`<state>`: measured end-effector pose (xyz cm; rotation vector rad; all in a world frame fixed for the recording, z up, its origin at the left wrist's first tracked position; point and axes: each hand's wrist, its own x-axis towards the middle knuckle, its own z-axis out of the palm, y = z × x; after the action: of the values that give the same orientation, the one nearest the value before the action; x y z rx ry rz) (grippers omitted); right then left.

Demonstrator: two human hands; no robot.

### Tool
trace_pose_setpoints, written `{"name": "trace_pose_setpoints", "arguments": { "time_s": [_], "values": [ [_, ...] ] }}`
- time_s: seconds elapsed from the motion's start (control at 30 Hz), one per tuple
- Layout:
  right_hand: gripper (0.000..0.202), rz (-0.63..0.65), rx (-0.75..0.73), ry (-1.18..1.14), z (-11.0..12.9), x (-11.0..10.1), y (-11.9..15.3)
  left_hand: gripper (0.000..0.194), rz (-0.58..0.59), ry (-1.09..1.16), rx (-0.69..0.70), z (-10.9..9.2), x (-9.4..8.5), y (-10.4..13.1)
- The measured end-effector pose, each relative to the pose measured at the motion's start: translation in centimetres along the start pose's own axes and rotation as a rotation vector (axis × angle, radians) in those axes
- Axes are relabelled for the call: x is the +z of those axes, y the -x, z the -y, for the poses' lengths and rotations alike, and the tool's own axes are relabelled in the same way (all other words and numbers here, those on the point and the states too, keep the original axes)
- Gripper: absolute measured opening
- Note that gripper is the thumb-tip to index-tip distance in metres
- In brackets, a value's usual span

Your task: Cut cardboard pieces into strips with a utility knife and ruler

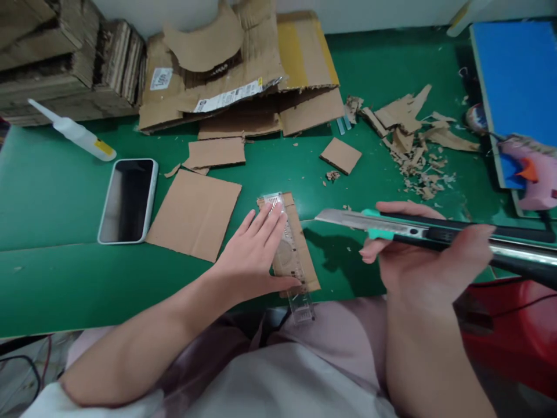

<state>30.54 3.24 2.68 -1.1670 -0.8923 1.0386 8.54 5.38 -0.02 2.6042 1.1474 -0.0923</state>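
My left hand (256,252) lies flat with its fingers stretched over a clear plastic ruler (285,252). Beneath the ruler is a narrow cardboard strip (307,255) at the table's front edge; the ruler's near end sticks out past that edge. On the right, my right hand (422,255) is wrapped round a black and green utility knife (409,230). Its bare blade points left, above the table and apart from the cardboard. A square cardboard sheet (195,215) lies left of my left hand, and a small cardboard square (340,155) lies beyond the strip.
A phone (128,200) and a white bottle (78,136) lie on the left. Stacked cardboard (52,75) and an opened box (243,75) stand at the back. Cardboard scraps (409,128), a blue board (517,81) and a pink glue gun (537,174) are on the right.
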Motion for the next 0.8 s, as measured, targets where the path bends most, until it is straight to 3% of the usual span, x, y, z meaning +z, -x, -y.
{"name": "trace_pose_setpoints", "arguments": {
  "time_s": [0.17, 0.33, 0.53, 0.8],
  "values": [
    [0.023, -0.021, -0.060, 0.209, -1.0, 1.2, 1.0, 0.107, 0.049, 0.009, -0.014, 0.0, -0.1, -0.1],
    [0.026, 0.093, -0.175, 0.494, -2.1, 2.3, 2.0, 0.108, 0.040, -0.002, -0.013, 0.0, -0.2, -0.1],
    [0.026, 0.254, -0.379, 0.658, -2.4, 3.5, 2.0, 0.109, 0.044, -0.027, -0.011, -0.1, -0.2, -0.1],
    [0.032, 0.250, -0.407, 0.678, -3.4, 3.2, 2.0, 0.110, 0.100, -0.028, -0.034, -0.1, -0.5, -0.4]
  ]
}}
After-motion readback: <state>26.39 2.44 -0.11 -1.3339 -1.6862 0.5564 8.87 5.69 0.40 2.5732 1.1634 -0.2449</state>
